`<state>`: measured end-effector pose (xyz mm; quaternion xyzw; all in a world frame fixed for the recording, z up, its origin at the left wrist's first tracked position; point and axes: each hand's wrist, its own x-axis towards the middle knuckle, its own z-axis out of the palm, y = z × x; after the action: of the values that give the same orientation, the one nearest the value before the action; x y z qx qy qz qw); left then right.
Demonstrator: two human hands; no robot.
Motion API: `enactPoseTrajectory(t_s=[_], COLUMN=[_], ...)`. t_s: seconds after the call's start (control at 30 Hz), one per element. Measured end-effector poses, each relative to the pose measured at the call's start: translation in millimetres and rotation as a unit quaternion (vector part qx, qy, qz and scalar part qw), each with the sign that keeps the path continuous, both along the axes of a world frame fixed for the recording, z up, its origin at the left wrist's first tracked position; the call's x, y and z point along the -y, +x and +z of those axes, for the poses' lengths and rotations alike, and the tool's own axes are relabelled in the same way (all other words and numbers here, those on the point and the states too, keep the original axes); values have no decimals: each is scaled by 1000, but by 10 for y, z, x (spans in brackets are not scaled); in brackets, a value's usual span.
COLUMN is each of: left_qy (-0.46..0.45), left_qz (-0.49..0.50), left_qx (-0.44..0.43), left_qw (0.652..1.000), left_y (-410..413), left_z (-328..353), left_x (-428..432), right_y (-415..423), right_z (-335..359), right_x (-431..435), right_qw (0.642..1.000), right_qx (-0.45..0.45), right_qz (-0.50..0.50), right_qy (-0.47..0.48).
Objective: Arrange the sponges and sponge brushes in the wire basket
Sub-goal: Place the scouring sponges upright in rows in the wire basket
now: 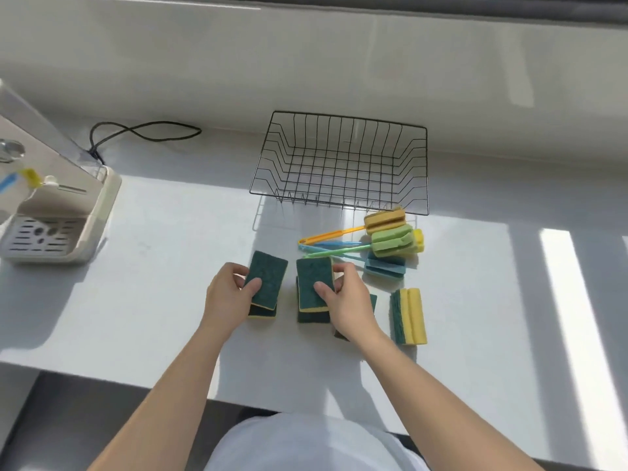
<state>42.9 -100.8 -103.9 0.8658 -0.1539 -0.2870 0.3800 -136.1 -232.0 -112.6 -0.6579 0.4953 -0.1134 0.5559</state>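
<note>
A black wire basket (421,171) stands on the white counter, with nothing in it. In front of it lie several sponge brushes (390,244) with orange, green and blue heads and thin handles pointing left. My left hand (227,294) grips a green-topped yellow sponge (266,278) lifted off another sponge beneath it. My right hand (350,297) holds a second green-topped sponge (312,282) above a stacked sponge (314,317). Another sponge lies partly hidden under my right wrist. A sponge on its edge (409,316) stands to the right.
A beige dispenser with a drip tray (51,232) stands at the left, its black cable (146,130) looping behind. The counter's front edge (136,385) runs just below my forearms. A wall rises behind the basket.
</note>
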Motion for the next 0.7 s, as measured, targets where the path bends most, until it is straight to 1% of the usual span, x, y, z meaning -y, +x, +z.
enactPoseTrajectory(t_s=[0.17,0.27,0.5,0.7], left_qy=[-44,-74,-134,-141], left_qz=[33,30,-1,-22], left_qx=[0,12,-6,-62], left_qw=[998,997,991,988], left_y=[-33,57,430,758], left_z=[201,383,610,453], left_x=[132,384,1270,2175], right_y=[-35,2,161,316], right_z=[176,326,609,727], right_x=[233,398,796,1238], right_qw=[998,995,984,976], right_qx=[65,89,135,133], right_qz=[-17,-34,-95,-146], right_qy=[4,-17,-68,-96])
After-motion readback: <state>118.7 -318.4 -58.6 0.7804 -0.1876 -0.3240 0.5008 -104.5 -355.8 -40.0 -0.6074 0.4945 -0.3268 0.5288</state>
